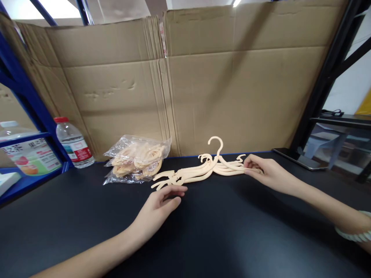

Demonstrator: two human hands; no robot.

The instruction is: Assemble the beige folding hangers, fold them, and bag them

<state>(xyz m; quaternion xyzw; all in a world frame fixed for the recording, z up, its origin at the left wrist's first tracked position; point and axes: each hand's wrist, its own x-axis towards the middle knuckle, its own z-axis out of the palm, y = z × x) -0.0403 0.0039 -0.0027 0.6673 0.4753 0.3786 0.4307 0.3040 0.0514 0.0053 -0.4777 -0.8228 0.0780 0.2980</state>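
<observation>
From where I stand, the clear plastic bag (137,158) of cream pieces makes the easiest marker on the black tabletop (208,239). Just to its right lies a pile of cream hangers (198,172), its left end close by the bag, and one upper hanger (219,156) has its hook standing up. The person's right hand (266,172), well to the right of the bag, has thumb and fingers pinched together on that upper hanger's right end; a pale coiled band (354,233) circles the wrist. The left hand (164,204) is in front of the bag and a little to its right, thumb and fingers apart, by the pile's left end; whether it touches the pile, I can't tell. Left of the bag stands a red-capped bottle (75,144), far to its right a dark flat device (300,159), and behind it rises a cardboard wall (243,81).
</observation>
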